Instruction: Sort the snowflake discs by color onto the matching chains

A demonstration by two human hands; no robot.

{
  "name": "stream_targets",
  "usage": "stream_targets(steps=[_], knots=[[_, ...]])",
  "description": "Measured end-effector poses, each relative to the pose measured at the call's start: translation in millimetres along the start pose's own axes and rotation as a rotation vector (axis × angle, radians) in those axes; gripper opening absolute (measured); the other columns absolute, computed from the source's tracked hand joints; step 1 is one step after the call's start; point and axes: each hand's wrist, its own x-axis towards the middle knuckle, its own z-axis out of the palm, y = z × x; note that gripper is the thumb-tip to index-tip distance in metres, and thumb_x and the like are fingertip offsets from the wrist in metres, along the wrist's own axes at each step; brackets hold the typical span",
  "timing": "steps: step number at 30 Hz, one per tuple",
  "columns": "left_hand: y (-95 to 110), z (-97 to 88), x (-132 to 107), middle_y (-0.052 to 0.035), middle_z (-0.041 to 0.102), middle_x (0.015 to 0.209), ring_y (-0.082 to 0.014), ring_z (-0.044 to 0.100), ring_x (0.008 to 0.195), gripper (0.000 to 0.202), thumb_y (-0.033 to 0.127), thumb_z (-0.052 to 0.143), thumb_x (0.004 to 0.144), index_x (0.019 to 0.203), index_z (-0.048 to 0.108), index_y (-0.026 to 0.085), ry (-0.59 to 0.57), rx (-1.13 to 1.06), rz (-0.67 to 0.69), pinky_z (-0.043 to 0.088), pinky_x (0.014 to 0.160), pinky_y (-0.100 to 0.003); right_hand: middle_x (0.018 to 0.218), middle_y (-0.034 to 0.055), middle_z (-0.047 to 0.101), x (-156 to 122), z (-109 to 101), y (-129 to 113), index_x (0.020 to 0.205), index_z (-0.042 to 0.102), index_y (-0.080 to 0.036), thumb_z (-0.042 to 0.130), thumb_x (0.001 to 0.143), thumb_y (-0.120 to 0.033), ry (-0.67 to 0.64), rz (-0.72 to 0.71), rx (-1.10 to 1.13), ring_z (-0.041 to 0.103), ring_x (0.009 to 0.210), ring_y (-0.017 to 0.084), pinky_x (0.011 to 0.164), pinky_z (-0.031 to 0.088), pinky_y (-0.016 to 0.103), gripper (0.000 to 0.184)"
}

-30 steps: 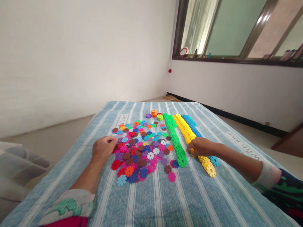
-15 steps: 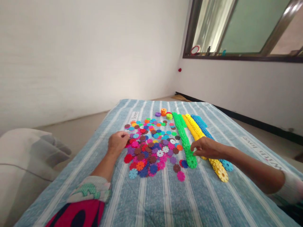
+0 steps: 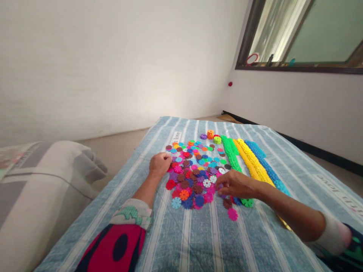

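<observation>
A heap of loose flat plastic snowflake discs (image 3: 195, 170) in many colours lies on a blue striped sheet (image 3: 215, 234). Three long rows of overlapped discs run beside it: green (image 3: 231, 155), yellow (image 3: 251, 160) and blue (image 3: 266, 166). My left hand (image 3: 160, 164) rests curled at the heap's left edge, fingers bent onto the discs. My right hand (image 3: 234, 184) reaches over the heap's near right side, its fingertips pinched down among the discs; what they grip is hidden.
Small stacks of orange (image 3: 210, 134), lime (image 3: 217, 139) and purple (image 3: 203, 136) discs stand at the far end. A grey pillow (image 3: 42, 196) lies at the left. White walls and a window (image 3: 306, 34) lie beyond the bed.
My right hand left the yellow row and moved left onto the heap's near right part. The view has swung left. My left hand stayed at the heap's left edge.
</observation>
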Motion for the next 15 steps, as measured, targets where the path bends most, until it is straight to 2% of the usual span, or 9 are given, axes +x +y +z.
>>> stream_targets(steps=[5, 8, 11, 15], knots=[[2.8, -0.7, -1.5, -0.0044, 0.074, 0.082, -0.0193, 0.065, 0.08, 0.025, 0.027, 0.05, 0.071, 0.075, 0.073, 0.018, -0.006, 0.001, -0.008, 0.046, 0.074, -0.026, 0.062, -0.0052, 0.052, 19.8, 11.1, -20.4, 0.075, 0.067, -0.017, 0.062, 0.078, -0.014, -0.033, -0.062, 0.029, 0.048, 0.06, 0.009, 0.056, 0.03, 0.019, 0.006], [2.7, 0.0, -2.1, -0.0049, 0.074, 0.083, -0.0191, 0.065, 0.078, 0.026, 0.027, 0.05, 0.072, 0.076, 0.073, 0.017, -0.008, -0.02, -0.009, 0.046, 0.073, -0.026, 0.065, -0.0053, 0.054, 31.0, 19.0, -32.3, 0.075, 0.065, -0.017, 0.061, 0.079, -0.013, -0.044, -0.148, 0.047, 0.048, 0.061, 0.009, 0.056, 0.03, 0.019, 0.007], [2.2, 0.0, -2.6, -0.0059, 0.074, 0.084, -0.0195, 0.065, 0.078, 0.027, 0.027, 0.05, 0.073, 0.077, 0.074, 0.017, -0.018, -0.015, -0.008, 0.046, 0.074, -0.027, 0.071, -0.0042, 0.059, 39.8, 25.2, -44.7, 0.079, 0.067, -0.018, 0.061, 0.08, -0.015, -0.006, -0.216, 0.058, 0.051, 0.063, 0.009, 0.058, 0.033, 0.019, 0.006], [2.2, -1.0, -2.9, -0.0074, 0.075, 0.088, -0.02, 0.066, 0.082, 0.027, 0.025, 0.05, 0.073, 0.079, 0.074, 0.016, -0.017, -0.008, -0.009, 0.046, 0.076, -0.026, 0.069, -0.0037, 0.06, 48.1, 28.7, -57.3, 0.082, 0.067, -0.018, 0.061, 0.083, -0.017, 0.032, -0.238, 0.013, 0.052, 0.061, 0.009, 0.057, 0.033, 0.019, 0.007]])
